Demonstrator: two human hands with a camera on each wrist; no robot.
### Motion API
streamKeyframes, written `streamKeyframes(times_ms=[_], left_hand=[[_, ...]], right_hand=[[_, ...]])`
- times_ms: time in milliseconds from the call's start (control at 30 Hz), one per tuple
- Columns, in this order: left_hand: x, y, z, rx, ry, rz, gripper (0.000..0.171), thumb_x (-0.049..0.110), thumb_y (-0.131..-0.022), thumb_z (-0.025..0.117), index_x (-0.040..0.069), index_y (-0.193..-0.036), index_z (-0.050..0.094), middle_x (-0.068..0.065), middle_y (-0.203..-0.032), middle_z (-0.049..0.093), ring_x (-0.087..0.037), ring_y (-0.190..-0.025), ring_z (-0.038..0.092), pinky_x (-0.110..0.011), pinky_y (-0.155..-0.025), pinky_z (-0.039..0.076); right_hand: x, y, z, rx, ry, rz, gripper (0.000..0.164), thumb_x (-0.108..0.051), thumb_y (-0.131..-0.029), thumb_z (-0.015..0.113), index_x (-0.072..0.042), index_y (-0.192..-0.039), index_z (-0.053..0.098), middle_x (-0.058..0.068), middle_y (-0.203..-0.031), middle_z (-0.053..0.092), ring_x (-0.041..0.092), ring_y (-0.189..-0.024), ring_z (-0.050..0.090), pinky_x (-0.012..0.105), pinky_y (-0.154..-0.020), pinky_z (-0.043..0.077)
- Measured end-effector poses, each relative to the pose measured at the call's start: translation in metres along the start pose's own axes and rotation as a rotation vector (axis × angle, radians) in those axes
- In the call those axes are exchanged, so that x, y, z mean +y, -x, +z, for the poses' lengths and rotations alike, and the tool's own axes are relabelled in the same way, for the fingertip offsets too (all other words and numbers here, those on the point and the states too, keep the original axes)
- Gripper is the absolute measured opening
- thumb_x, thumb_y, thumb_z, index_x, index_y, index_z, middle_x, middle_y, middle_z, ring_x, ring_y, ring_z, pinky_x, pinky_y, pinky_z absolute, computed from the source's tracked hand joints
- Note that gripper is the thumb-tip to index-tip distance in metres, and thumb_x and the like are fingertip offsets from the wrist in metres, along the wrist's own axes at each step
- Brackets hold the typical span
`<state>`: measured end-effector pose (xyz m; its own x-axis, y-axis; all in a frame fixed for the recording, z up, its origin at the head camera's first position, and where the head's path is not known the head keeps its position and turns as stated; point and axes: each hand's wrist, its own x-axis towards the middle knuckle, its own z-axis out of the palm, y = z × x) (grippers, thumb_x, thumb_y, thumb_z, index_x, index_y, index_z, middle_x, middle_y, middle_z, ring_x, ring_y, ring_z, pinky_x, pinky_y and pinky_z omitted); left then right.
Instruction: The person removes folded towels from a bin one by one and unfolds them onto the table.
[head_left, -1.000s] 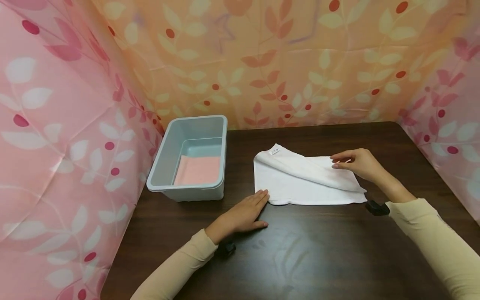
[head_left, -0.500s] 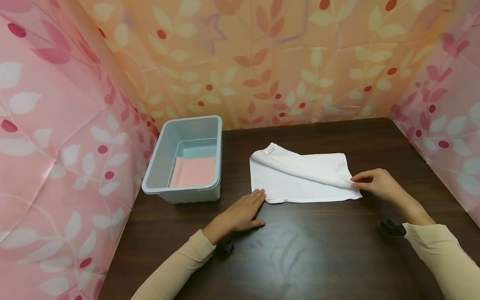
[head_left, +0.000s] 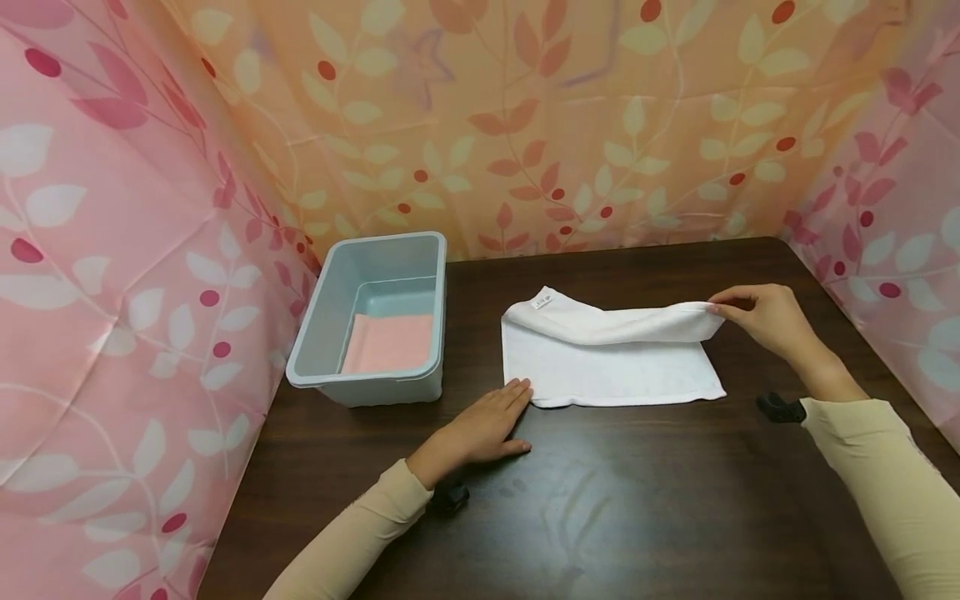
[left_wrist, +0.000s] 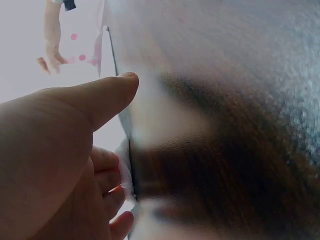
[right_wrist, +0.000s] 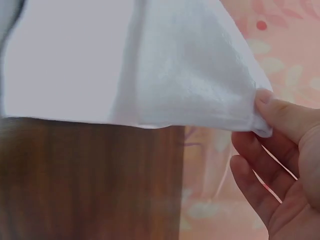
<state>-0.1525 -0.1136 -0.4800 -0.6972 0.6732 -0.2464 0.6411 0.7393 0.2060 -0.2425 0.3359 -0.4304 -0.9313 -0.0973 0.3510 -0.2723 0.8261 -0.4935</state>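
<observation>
A white towel (head_left: 600, 371) lies on the dark table, its upper layer partly folded over and a small tag at its far left corner. My right hand (head_left: 772, 321) pinches a corner of that upper layer between thumb and fingers and holds it raised; the right wrist view shows the thumb (right_wrist: 285, 112) pressing on the cloth corner. My left hand (head_left: 483, 425) rests flat with its fingertips on the towel's near left corner, thumb spread out on the table. In the left wrist view the left hand (left_wrist: 65, 150) is close up, fingers at the towel's edge.
Left of the towel stands a light blue plastic bin (head_left: 303, 354) with a folded pink cloth (head_left: 390, 342) inside. The dark wooden table (head_left: 637, 508) is bordered by floral curtains (head_left: 592, 133) at the back and both sides.
My right hand moved down to the towel's right side, pinched the upper layer's corner, then lifted it up and away. My left hand has stayed at the near left corner.
</observation>
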Motion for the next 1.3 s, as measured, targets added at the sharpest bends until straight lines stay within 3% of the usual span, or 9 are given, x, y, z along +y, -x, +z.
streamKeyframes(times_ms=[67,267,400,533,600,800,900,1100,1300], left_hand=[[0.0,0.0,0.001,-0.004,0.004,-0.003,0.086,0.051,-0.097,0.055,0.007,-0.159,0.015,-0.008,-0.168,0.013,-0.022,-0.157,0.011,-0.041,-0.126,0.023],[-0.001,-0.001,0.001,-0.009,-0.001,-0.004,0.086,0.051,-0.097,0.055,0.008,-0.159,0.015,-0.007,-0.168,0.012,-0.022,-0.157,0.011,-0.041,-0.126,0.022],[-0.002,-0.001,0.001,-0.002,-0.011,-0.004,0.085,0.051,-0.097,0.055,0.008,-0.159,0.015,-0.007,-0.168,0.013,-0.022,-0.157,0.012,-0.04,-0.126,0.023],[-0.003,-0.001,0.001,0.003,-0.023,0.0,0.085,0.051,-0.097,0.055,0.008,-0.159,0.016,-0.008,-0.168,0.014,-0.022,-0.157,0.013,-0.04,-0.126,0.023],[-0.002,-0.001,0.0,0.003,-0.029,0.003,0.085,0.051,-0.097,0.056,0.007,-0.159,0.017,-0.008,-0.168,0.014,-0.023,-0.157,0.014,-0.04,-0.126,0.024],[-0.001,0.001,-0.001,-0.007,-0.037,0.001,0.085,0.051,-0.098,0.055,0.007,-0.159,0.016,-0.008,-0.168,0.014,-0.022,-0.157,0.013,-0.039,-0.126,0.023],[-0.001,0.001,-0.001,-0.004,-0.037,-0.004,0.085,0.05,-0.098,0.055,0.007,-0.159,0.016,-0.008,-0.168,0.014,-0.022,-0.157,0.013,-0.039,-0.126,0.023],[-0.002,0.0,-0.001,0.007,-0.036,0.003,0.084,0.05,-0.098,0.056,0.007,-0.159,0.017,-0.008,-0.168,0.015,-0.022,-0.157,0.014,-0.039,-0.126,0.023],[-0.002,0.0,-0.001,-0.003,-0.034,0.002,0.084,0.05,-0.098,0.055,0.007,-0.159,0.017,-0.008,-0.168,0.015,-0.022,-0.157,0.013,-0.039,-0.126,0.022]], right_hand=[[-0.002,-0.011,-0.001,0.031,-0.013,0.008,0.016,-0.022,-0.085,0.079,-0.008,-0.092,0.079,0.012,-0.083,0.076,-0.002,-0.059,0.042,0.016,-0.052,0.032],[0.0,-0.047,0.003,0.082,-0.09,0.055,0.023,-0.028,-0.088,0.076,-0.008,-0.097,0.078,-0.041,-0.07,0.054,-0.011,-0.063,0.047,0.011,-0.056,0.037],[0.007,-0.07,0.016,0.11,-0.116,0.078,0.024,-0.029,-0.088,0.076,-0.007,-0.098,0.078,-0.048,-0.069,0.048,-0.014,-0.065,0.047,0.01,-0.058,0.037],[0.018,-0.085,0.034,0.101,-0.114,0.106,0.025,-0.029,-0.088,0.076,-0.006,-0.098,0.079,-0.035,-0.069,0.058,-0.012,-0.062,0.047,0.012,-0.056,0.038],[0.023,-0.09,0.043,0.079,-0.101,0.126,0.025,-0.028,-0.089,0.075,-0.006,-0.099,0.078,-0.018,-0.071,0.068,-0.008,-0.063,0.049,0.014,-0.056,0.038],[0.035,-0.097,0.068,-0.014,-0.08,0.187,0.028,-0.025,-0.092,0.071,-0.001,-0.104,0.076,0.026,-0.099,0.072,0.028,-0.088,0.06,0.029,-0.069,0.042],[0.039,-0.098,0.077,-0.06,-0.081,0.196,0.028,-0.022,-0.093,0.07,0.002,-0.105,0.075,0.03,-0.106,0.07,0.039,-0.098,0.06,0.036,-0.075,0.044],[0.045,-0.095,0.085,-0.144,-0.048,0.25,0.025,-0.019,-0.092,0.071,0.003,-0.103,0.074,0.029,-0.104,0.07,0.038,-0.095,0.057,0.037,-0.075,0.044],[0.045,-0.093,0.087,-0.165,-0.05,0.273,0.027,-0.017,-0.09,0.071,0.005,-0.107,0.073,0.032,-0.108,0.067,0.042,-0.099,0.056,0.051,-0.085,0.044]])
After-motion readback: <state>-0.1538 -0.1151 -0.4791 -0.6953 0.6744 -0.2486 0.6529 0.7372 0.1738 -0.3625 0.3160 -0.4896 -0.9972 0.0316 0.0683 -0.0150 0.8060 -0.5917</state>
